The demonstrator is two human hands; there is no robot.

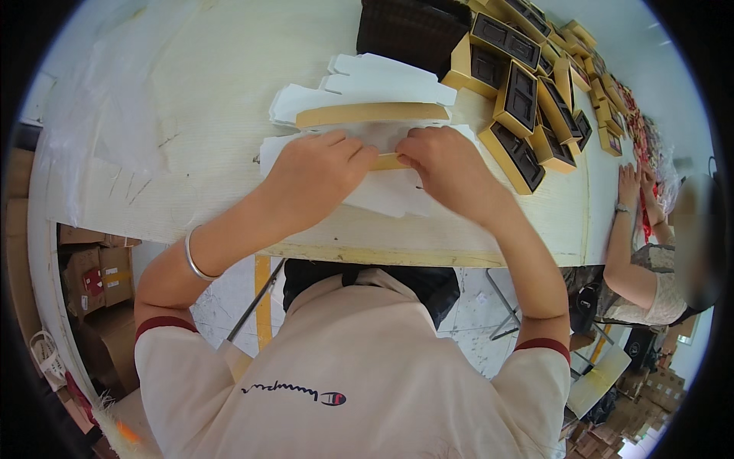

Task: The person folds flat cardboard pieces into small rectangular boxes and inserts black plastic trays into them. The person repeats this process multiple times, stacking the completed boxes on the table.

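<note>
In front of me lies a white cardboard box blank point(390, 200) with gold-coloured sides, partly folded up. My left hand point(319, 174) is closed, its fingers curled and pinching the near gold edge of the blank. My right hand point(447, 167) pinches the same gold strip a little further right, thumb and fingers bent together. Between the hands a short piece of that strip shows; the fingertips hide the rest. Just beyond stands a longer gold flap point(367, 115), and behind it lie more flat white cardboard pieces point(382, 79).
Many gold boxes with black inserts point(520, 96) are piled at the right. A dark brown box-like container point(413, 32) stands at the back. Clear plastic sheeting point(107, 99) lies at the left. Another person's hands point(629, 183) work at the far right. Cartons point(107, 275) sit below, left.
</note>
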